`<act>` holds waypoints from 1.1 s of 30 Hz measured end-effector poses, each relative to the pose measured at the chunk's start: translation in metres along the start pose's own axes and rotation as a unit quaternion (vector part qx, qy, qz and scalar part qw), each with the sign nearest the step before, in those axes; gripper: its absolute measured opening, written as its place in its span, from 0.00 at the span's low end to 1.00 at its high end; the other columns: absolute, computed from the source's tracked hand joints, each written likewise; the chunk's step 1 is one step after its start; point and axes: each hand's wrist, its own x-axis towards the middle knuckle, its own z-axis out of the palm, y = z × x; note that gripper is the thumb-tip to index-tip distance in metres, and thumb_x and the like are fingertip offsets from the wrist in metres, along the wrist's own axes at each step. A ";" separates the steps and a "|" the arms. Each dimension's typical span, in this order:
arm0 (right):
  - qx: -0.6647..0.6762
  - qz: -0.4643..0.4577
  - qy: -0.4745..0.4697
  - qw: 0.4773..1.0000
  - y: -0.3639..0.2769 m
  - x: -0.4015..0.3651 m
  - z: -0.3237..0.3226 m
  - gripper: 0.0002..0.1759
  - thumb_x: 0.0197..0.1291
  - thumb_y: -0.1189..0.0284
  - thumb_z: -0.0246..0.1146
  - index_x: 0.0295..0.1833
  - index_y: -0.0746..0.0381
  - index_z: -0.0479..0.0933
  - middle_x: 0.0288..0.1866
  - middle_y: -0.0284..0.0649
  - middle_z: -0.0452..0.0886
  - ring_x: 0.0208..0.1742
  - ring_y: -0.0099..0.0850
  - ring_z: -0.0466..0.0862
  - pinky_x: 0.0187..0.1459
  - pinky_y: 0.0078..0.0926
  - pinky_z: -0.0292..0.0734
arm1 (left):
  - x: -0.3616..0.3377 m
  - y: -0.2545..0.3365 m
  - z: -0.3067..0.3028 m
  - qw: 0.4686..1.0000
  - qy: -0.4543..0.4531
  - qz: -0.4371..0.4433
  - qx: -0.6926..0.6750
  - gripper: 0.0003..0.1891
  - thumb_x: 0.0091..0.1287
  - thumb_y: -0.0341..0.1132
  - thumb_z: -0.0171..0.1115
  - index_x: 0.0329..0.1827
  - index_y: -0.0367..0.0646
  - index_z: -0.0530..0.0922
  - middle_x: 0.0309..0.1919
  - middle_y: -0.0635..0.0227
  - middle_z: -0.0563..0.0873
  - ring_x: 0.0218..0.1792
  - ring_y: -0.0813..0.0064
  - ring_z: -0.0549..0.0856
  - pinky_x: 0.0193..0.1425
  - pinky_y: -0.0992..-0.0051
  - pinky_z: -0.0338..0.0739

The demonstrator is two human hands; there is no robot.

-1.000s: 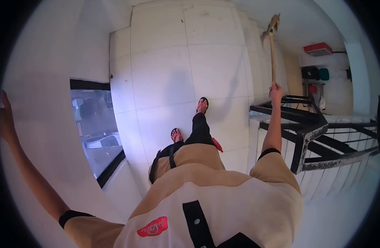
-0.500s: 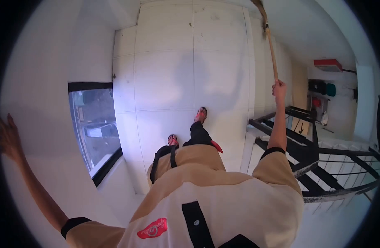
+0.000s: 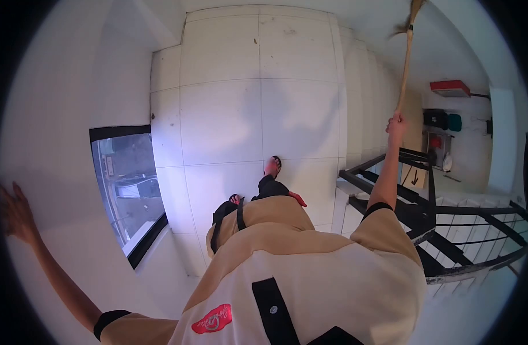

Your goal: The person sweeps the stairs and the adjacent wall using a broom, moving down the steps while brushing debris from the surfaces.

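Note:
My right hand (image 3: 396, 124) is raised and closed around the wooden handle of a broom (image 3: 407, 52). The broom's bristle head points away from me, up toward the white wall at the top right. My left hand (image 3: 14, 211) is stretched out to the far left with fingers spread, flat against or very close to the white wall (image 3: 51, 115); it holds nothing. I stand on a white tiled landing (image 3: 229, 115) in red sandals, wearing a beige shirt and dark trousers.
A black-framed window (image 3: 129, 190) sits low in the wall on my left. A black metal stair railing (image 3: 425, 201) and white steps are on my right. A red box (image 3: 449, 88) and dark fixtures hang on the far right wall.
The broom swung from pointing up-left to up-right, with my right hand moving slightly right. My left hand dropped lower along the wall. My feet shifted forward slightly.

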 end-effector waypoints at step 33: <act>-0.305 0.107 -0.725 0.608 0.230 -0.471 0.517 0.04 0.37 0.82 0.59 0.24 0.65 0.73 0.14 0.40 0.71 0.09 0.25 0.68 0.07 0.24 0.60 | -0.023 -0.076 0.041 0.982 -0.161 0.074 -0.068 0.29 0.62 0.62 0.32 0.56 0.50 0.59 0.47 0.49 0.65 0.46 0.48 0.64 0.38 0.44 0.60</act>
